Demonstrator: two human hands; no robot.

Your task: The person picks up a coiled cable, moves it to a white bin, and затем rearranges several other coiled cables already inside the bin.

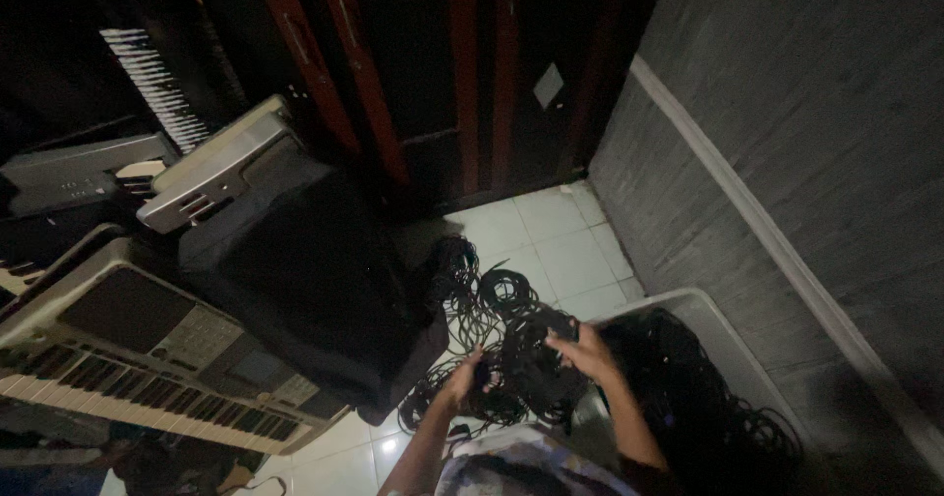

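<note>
While a tangle of black cables (511,344) spreads over the white tiled floor (560,240), the left hand (462,378) and right hand (585,350) each grip its loops, held apart. A grey tub (713,321) of more cable crowds the right wall; an electronic keyboard (147,358) and black-draped equipment (305,280) hem the left.

Electronic keyboards (147,358) lie stacked at left — a black speaker (305,280) beside them, on white floor tiles (560,240).
</note>
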